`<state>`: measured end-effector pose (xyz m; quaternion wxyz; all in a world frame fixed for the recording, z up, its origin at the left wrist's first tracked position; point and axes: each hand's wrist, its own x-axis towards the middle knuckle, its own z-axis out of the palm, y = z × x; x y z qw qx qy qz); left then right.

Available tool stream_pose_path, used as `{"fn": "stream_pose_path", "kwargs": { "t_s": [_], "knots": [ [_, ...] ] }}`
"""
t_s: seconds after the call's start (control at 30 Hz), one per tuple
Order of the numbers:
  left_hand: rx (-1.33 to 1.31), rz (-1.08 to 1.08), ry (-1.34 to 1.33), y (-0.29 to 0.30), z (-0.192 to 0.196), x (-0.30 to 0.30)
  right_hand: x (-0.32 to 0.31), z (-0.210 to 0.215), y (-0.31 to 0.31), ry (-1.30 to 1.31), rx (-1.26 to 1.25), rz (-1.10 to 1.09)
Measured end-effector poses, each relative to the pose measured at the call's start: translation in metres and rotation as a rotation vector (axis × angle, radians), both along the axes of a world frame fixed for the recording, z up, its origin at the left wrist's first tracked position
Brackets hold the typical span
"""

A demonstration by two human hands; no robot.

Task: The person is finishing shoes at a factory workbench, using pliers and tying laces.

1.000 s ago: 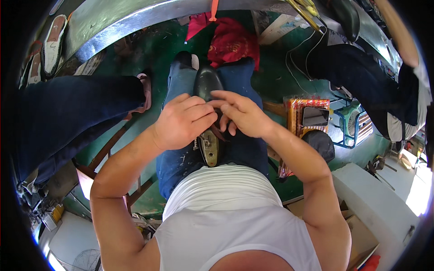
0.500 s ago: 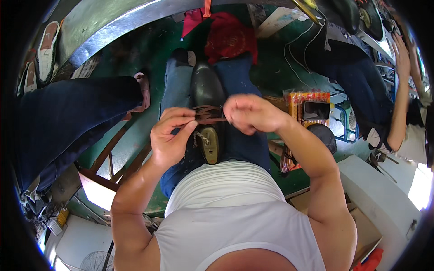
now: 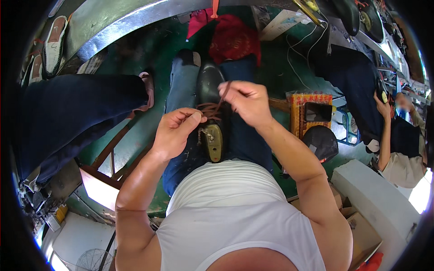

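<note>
A black shoe (image 3: 209, 81) rests between my thighs with its toe pointing away from me. An olive-coloured shoe last (image 3: 213, 143) sticks out of its heel end, with a short piece of pale cord through it. Brown laces (image 3: 209, 108) cross over the shoe's opening. At the left side of the lacing, my left hand (image 3: 177, 131) has thumb and forefinger pinched together; it seems to grip a piece of lace there, mostly hidden by the fingertips. My right hand (image 3: 248, 101) pinches a brown lace and holds it raised above the right side of the shoe.
A metal bench edge (image 3: 124, 27) curves across the far side. Beyond my knees lies red cloth (image 3: 233, 38). To my right are a phone (image 3: 318, 112) and a black rounded object (image 3: 320, 142). A person's legs (image 3: 86, 101) reach in from the left; another person sits at right, holding a shoe.
My right hand has closed on a lace and drawn it up, away from the shoe. The left hand stays beside the lacing. The person at right now holds a shoe.
</note>
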<state>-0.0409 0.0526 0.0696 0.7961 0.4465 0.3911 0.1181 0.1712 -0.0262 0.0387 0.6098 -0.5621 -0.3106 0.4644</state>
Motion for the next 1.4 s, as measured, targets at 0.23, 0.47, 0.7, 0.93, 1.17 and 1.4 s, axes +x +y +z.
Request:
{"fn": "stream_pose_path", "kwargs": {
  "t_s": [0.23,0.47,0.7,0.93,1.17,1.4],
  "knots": [
    [0.226,0.083,-0.146,-0.003,-0.013,0.013,-0.007,0.035,0.003,0.271,-0.457,0.462],
    [1.286,-0.262,0.134,-0.005,0.003,0.019,-0.005,0.024,-0.006,0.441,-0.504,0.465],
    [0.923,-0.321,-0.093,0.016,-0.008,0.017,-0.001,0.022,-0.009,0.165,-0.353,0.723],
    [1.185,-0.534,-0.070,0.040,0.028,0.026,0.029,0.060,0.004,-0.761,-0.102,0.902],
    [1.307,-0.665,0.158,0.058,0.026,-0.003,0.012,0.023,-0.030,-0.843,-0.276,0.511],
    [1.672,0.760,1.319,0.271,0.066,-0.049,-0.071,-0.011,-0.055,-0.817,-0.401,0.384]
  ]
}}
